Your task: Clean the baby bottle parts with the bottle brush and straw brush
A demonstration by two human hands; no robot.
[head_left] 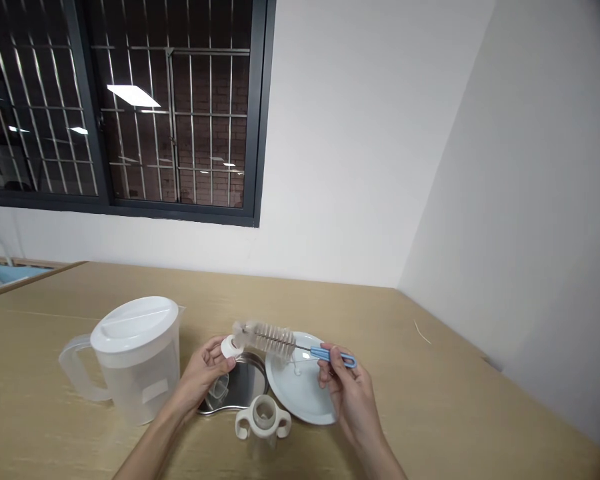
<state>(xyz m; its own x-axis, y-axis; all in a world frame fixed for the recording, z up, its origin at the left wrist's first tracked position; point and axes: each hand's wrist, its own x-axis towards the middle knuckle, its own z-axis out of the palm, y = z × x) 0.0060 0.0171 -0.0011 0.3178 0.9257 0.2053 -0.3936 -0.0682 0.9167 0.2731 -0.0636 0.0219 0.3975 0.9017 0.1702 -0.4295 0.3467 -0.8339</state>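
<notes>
My left hand pinches a small white bottle collar by its side. In my right hand is the blue handle of a bottle brush, its clear bristles pointing left. The brush tip meets the collar's opening; whether it reaches inside I cannot tell. Below them a baby bottle with two side handles stands upright and uncapped. Behind it lie a kidney-shaped metal tray, with a clear cap on it, and a pale blue plate, partly under the brush.
A lidded translucent pitcher stands left of my left arm. A thin pale strand lies on the wooden table at the right. White walls and a barred window are behind the table.
</notes>
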